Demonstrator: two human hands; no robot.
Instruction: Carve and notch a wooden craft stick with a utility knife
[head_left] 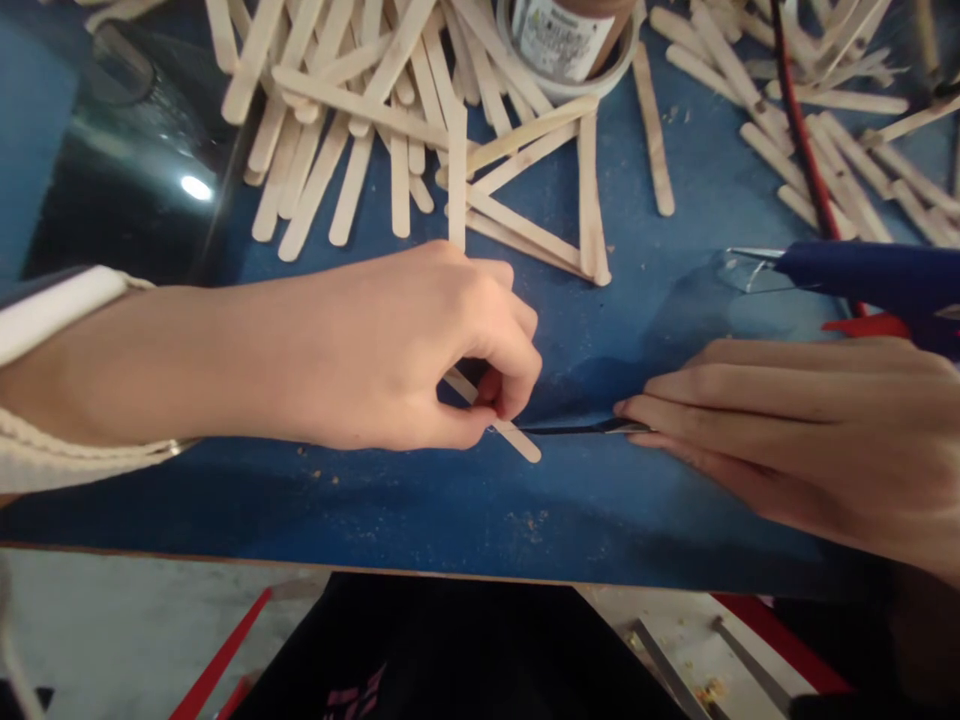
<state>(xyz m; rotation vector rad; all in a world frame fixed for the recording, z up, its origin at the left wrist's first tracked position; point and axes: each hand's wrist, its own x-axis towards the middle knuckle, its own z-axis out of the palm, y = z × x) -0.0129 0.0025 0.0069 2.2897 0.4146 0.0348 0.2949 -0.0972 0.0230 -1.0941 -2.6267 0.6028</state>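
My left hand [465, 340] pinches a wooden craft stick [521, 442] between thumb and fingers, low over the blue table top. The stick lies slanted, its rounded end showing below my fingertips. From the right, my right hand [795, 430] grips a slim dark pointed tool [574, 429]. Its tip reaches the stick beside my left thumb; whether it is a blade or tweezers I cannot tell. Just beyond my left hand lies a triangular frame of joined craft sticks [592, 200]. Another stick [456, 180] runs down to my left knuckles, its lower end hidden.
A heap of loose craft sticks [337, 110] covers the back, with more sticks [847, 160] at the back right. A labelled jar [562, 40] stands in a white tub. A blue glue gun [862, 270] lies above my right hand, near a red cable [799, 130]. The table edge [450, 576] runs in front.
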